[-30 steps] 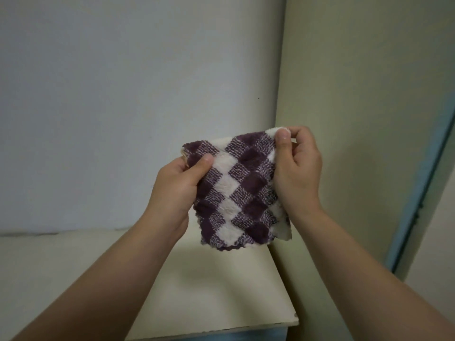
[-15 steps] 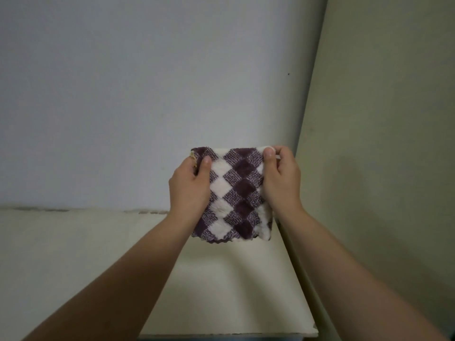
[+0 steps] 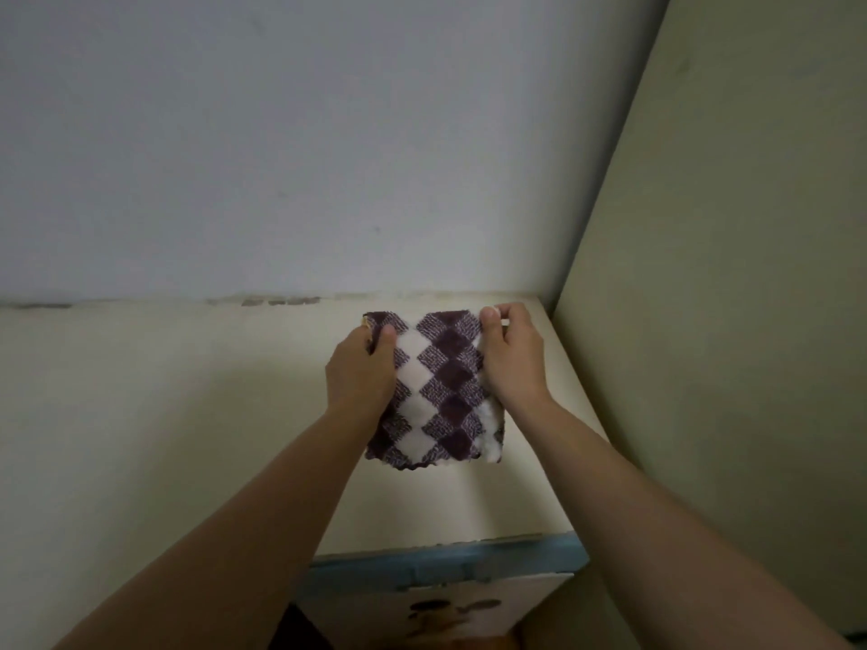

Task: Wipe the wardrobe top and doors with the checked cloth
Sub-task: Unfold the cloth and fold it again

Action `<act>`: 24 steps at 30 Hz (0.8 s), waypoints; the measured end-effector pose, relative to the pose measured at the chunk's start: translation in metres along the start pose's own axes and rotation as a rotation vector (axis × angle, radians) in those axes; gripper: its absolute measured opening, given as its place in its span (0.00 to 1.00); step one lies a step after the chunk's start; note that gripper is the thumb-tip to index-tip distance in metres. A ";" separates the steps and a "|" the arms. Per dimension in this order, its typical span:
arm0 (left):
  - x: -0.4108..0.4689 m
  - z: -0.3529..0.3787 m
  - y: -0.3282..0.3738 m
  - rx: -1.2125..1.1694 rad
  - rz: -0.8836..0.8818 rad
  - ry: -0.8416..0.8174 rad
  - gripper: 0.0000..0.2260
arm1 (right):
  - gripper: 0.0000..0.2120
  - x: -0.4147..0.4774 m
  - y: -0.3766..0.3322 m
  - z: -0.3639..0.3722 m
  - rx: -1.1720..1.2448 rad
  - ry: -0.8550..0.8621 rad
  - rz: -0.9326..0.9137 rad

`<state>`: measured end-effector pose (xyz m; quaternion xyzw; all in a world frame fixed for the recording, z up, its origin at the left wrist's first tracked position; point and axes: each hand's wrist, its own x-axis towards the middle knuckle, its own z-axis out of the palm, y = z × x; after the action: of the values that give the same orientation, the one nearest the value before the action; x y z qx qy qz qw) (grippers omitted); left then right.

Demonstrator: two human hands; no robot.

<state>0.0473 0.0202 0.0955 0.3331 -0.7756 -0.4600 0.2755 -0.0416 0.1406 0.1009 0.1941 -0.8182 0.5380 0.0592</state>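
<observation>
The checked cloth [image 3: 441, 391], purple and white, hangs spread between both hands over the far right part of the cream wardrobe top [image 3: 164, 415]. My left hand [image 3: 359, 372] pinches its upper left corner. Its upper right corner is pinched by my right hand [image 3: 513, 356]. The cloth's lower edge hangs close above the surface; I cannot tell whether it touches. A wardrobe door [image 3: 422, 612] with a blue top edge and a dark printed figure shows below the front edge.
A pale grey wall [image 3: 328, 133] runs behind the wardrobe top, with chipped paint along the joint. A cream side wall [image 3: 727, 321] closes the right side, meeting the top in a corner just beyond my right hand.
Both hands have carried the cloth forward and down toward the back right corner of the wardrobe top. The view has tilted down, so the door's blue edge now shows.
</observation>
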 end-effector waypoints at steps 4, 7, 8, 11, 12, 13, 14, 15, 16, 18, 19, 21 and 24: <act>0.007 0.022 -0.035 0.073 -0.126 -0.088 0.13 | 0.13 -0.001 0.033 0.021 -0.082 -0.090 0.134; 0.011 0.040 -0.059 0.092 -0.213 -0.127 0.14 | 0.14 0.003 0.057 0.034 -0.142 -0.153 0.230; 0.013 0.046 -0.065 0.094 -0.232 -0.138 0.14 | 0.14 0.004 0.064 0.037 -0.149 -0.170 0.256; 0.020 0.062 -0.078 0.079 -0.272 -0.150 0.14 | 0.14 0.009 0.082 0.045 -0.118 -0.179 0.322; 0.023 0.066 -0.081 0.060 -0.282 -0.142 0.14 | 0.15 0.011 0.087 0.046 -0.100 -0.178 0.335; 0.027 0.068 -0.083 0.050 -0.286 -0.131 0.14 | 0.16 0.013 0.090 0.047 -0.095 -0.183 0.339; 0.029 0.071 -0.085 0.050 -0.285 -0.125 0.13 | 0.17 0.014 0.095 0.048 -0.097 -0.190 0.335; 0.031 0.072 -0.087 0.055 -0.273 -0.122 0.12 | 0.17 0.014 0.098 0.048 -0.100 -0.204 0.330; 0.032 0.074 -0.089 0.068 -0.244 -0.119 0.12 | 0.18 0.015 0.102 0.049 -0.106 -0.218 0.321; 0.030 0.077 -0.094 0.148 -0.150 -0.101 0.13 | 0.19 0.013 0.111 0.049 -0.184 -0.254 0.276; 0.028 0.078 -0.095 0.219 -0.101 -0.093 0.15 | 0.19 0.011 0.114 0.049 -0.260 -0.270 0.225; 0.020 0.081 -0.101 0.458 0.063 -0.072 0.16 | 0.18 0.005 0.118 0.049 -0.408 -0.291 0.081; 0.011 0.088 -0.104 0.721 0.337 -0.123 0.20 | 0.22 -0.003 0.117 0.054 -0.601 -0.400 -0.025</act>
<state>0.0035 0.0212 -0.0337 0.2486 -0.9460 -0.1260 0.1657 -0.0771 0.1333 -0.0228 0.2793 -0.9328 0.2239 -0.0413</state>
